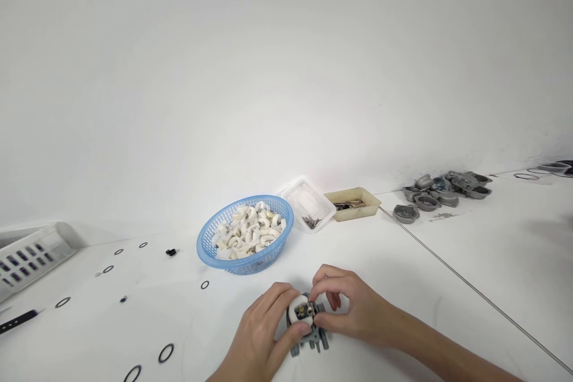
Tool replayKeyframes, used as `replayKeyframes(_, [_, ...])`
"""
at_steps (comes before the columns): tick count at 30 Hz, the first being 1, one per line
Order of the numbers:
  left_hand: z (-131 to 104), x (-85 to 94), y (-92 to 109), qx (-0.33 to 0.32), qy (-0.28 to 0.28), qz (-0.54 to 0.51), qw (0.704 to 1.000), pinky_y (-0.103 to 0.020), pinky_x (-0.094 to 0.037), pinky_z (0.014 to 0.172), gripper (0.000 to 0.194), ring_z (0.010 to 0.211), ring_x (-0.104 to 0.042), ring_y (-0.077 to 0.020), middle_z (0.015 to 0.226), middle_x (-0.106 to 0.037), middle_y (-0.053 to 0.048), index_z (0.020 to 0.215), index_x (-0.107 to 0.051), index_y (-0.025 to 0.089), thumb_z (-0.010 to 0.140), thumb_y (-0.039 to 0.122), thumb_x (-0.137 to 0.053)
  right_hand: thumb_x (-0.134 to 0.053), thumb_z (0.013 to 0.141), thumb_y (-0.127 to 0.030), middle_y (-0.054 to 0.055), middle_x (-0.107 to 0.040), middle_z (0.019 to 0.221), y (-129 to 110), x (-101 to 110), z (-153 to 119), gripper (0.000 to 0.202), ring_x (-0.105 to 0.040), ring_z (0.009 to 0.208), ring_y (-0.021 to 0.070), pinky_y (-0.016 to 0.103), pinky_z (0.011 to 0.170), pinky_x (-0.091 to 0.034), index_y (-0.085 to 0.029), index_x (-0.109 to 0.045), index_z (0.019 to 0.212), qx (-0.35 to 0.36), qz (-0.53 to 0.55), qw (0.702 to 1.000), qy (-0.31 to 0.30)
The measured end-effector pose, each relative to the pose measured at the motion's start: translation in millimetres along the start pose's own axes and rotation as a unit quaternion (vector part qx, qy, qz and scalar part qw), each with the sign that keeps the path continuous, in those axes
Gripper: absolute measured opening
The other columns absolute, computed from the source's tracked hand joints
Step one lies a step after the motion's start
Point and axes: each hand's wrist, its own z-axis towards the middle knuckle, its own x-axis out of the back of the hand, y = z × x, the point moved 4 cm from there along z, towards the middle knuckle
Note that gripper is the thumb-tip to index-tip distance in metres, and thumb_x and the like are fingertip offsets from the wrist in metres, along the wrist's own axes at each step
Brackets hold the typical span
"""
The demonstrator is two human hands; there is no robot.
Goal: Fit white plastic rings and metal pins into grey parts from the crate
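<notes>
A grey metal carburetor (308,340) lies on the white table with its underside up. On it sits a white C-shaped float (293,309), with small brass parts showing in its middle. My left hand (264,331) is closed around the carburetor's left side, its thumb pressing near the front end of the float. From the right, my right hand (347,304) pinches at the float's hinge side, thumb and index finger close together. Whatever small part lies between those fingertips is too small to make out.
Behind my hands stands a blue basket (210,253) of white floats. Beside it are a clear tray (308,196) with small metal pins and a beige tray (364,210). Grey float bowls (427,202) lie at right, near a thin rod (465,280). Black rings (166,353) and a white crate (40,256) are left.
</notes>
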Motion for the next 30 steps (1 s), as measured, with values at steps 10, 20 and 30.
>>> replayKeyframes(10, [-3.5,-4.8,-7.1,0.024,-0.012,-0.018,0.999,-0.029,-0.058,0.085,0.025,0.101,-0.068,-0.0211,0.118,-0.066,-0.007,0.126,-0.059,0.026,0.106,0.041,-0.056,-0.079,0.076,-0.024,0.002,-0.064,0.102,-2.1,1.8,-1.0,0.02,-0.053,0.072,0.0135,0.028,0.068,-0.048,-0.025,-0.077,0.096,-0.012,0.001,1.0,-0.006])
replayKeyframes(20, [-2.5,-2.0,-5.1,0.014,-0.005,-0.024,1.0,-0.028,-0.058,0.085,0.023,0.1,-0.069,-0.0205,0.117,-0.067,-0.006,0.125,-0.06,0.026,0.106,0.038,-0.056,-0.079,0.077,-0.025,0.002,-0.064,0.1,2.4,0.0,0.4,0.018,-0.053,0.069,0.0124,0.027,0.066,-0.046,-0.025,-0.077,0.094,-0.009,0.009,1.0,0.0])
replayKeyframes(30, [-1.5,-1.1,-4.9,0.018,-0.01,-0.013,1.0,-0.029,-0.059,0.083,0.025,0.098,-0.069,-0.0213,0.115,-0.067,-0.008,0.124,-0.06,0.026,0.106,0.042,-0.055,-0.079,0.076,-0.025,0.002,-0.064,0.101,-0.7,1.7,-0.3,0.021,-0.053,0.072,0.0136,0.028,0.068,-0.047,-0.025,-0.076,0.097,-0.012,0.008,1.0,-0.011])
